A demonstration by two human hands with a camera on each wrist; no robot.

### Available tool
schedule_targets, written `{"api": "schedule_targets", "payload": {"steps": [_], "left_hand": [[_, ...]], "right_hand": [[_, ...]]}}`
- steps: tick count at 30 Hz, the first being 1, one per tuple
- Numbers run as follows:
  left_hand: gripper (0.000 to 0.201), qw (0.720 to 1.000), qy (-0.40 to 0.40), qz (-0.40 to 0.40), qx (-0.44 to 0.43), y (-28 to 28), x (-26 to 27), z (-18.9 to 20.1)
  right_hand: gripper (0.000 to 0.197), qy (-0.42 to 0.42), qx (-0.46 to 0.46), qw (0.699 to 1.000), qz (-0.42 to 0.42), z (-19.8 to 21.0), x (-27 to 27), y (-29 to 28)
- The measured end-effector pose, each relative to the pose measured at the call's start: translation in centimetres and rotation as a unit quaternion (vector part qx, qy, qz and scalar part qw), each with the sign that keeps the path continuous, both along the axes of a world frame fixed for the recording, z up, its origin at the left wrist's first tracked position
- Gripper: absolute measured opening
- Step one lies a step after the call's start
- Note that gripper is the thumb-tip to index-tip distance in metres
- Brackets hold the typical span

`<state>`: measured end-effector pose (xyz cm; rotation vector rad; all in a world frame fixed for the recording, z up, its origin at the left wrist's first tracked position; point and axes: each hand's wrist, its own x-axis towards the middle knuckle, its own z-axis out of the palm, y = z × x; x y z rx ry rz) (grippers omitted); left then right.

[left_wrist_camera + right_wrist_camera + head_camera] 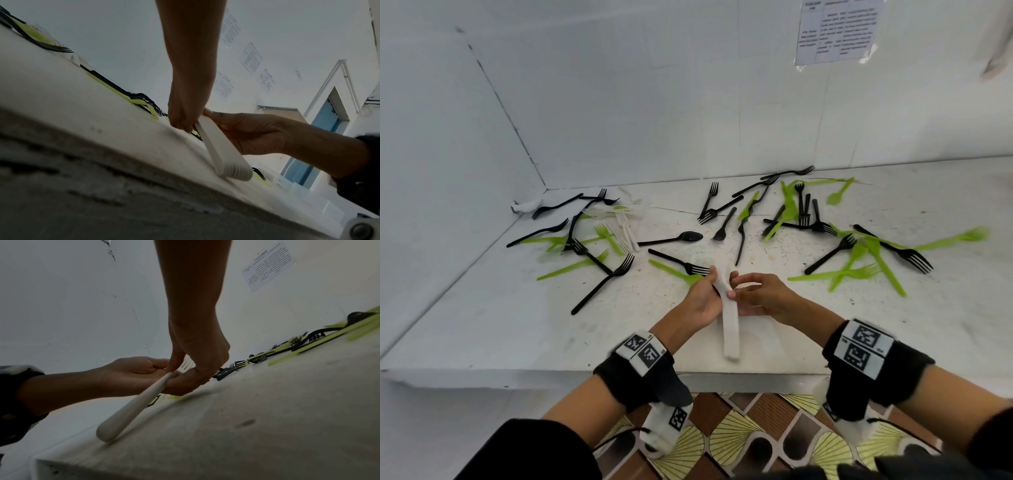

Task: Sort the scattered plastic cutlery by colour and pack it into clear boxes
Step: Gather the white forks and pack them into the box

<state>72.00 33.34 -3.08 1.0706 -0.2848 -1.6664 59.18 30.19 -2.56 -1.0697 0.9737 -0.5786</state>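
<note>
Both hands meet over the near part of the white table around a stack of white forks. The left hand curls its fingers round the stack near the tines, and the right hand pinches it there from the other side. The handle ends angle down below the fingers onto the table. Beyond the fingertips lie scattered black forks, green cutlery and a black spoon.

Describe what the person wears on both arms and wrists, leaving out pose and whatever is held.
Both hands, the left hand and the right hand, are bare, with no gloves. Each wrist carries a wide black band topped by white blocks printed with black square-pattern markers. A white marked camera unit hangs under the left wrist, with a thin black cable. Black sleeves cover the arms nearer the elbows.
</note>
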Motion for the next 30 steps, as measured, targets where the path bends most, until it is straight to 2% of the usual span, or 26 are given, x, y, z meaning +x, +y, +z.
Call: {"api": "schedule_targets", "payload": {"steps": [5,9,12,14,16,18,19,21,25,28,30], "left_hand": [[0.071,1.000,-0.001,-0.019,-0.021,0.0,-0.1,0.7],[0.080,0.998,-0.007,-0.039,-0.052,-0.2,0.3,1.3],[0.075,0.998,-0.037,-0.022,-0.055,-0.6,0.9,1.3],[0.060,0.994,-0.087,-0.019,-0.066,-0.4,1.1,1.2],[0.045,0.973,-0.203,-0.059,-0.097,0.3,1.3,1.2],[0.032,0.916,-0.361,-0.106,-0.138,1.2,1.5,1.2],[0.031,0.890,-0.409,-0.122,-0.158,1.6,1.6,1.1],[0.041,0.873,-0.429,-0.140,-0.185,2.1,1.9,0.9],[0.043,0.856,-0.456,-0.137,-0.201,1.7,2.4,1.0],[0.041,0.844,-0.465,-0.162,-0.212,1.4,2.8,1.2],[0.041,0.823,-0.488,-0.189,-0.221,1.2,3.1,1.1]], "right_hand": [[0.018,0.023,-0.001,0.999,0.026,0.5,-0.1,-0.3],[0.021,0.026,-0.001,0.999,0.032,0.9,0.0,-0.5],[0.014,0.003,0.000,1.000,0.016,1.6,0.0,-0.6],[0.014,-0.018,-0.003,1.000,-0.020,2.1,0.0,-0.9],[0.016,-0.033,-0.010,0.998,-0.051,2.4,-0.1,-1.1],[0.021,-0.046,-0.009,0.995,-0.089,2.6,-0.2,-1.5],[0.021,-0.050,-0.010,0.993,-0.107,2.7,-0.2,-1.6],[0.022,-0.054,-0.011,0.991,-0.124,2.7,-0.1,-1.6],[0.045,-0.025,-0.050,0.992,-0.113,2.2,-0.4,-1.2],[0.087,0.039,-0.143,0.981,-0.123,1.2,-1.3,-1.4],[0.103,0.067,-0.217,0.966,-0.126,0.9,-2.5,-1.6]]}}
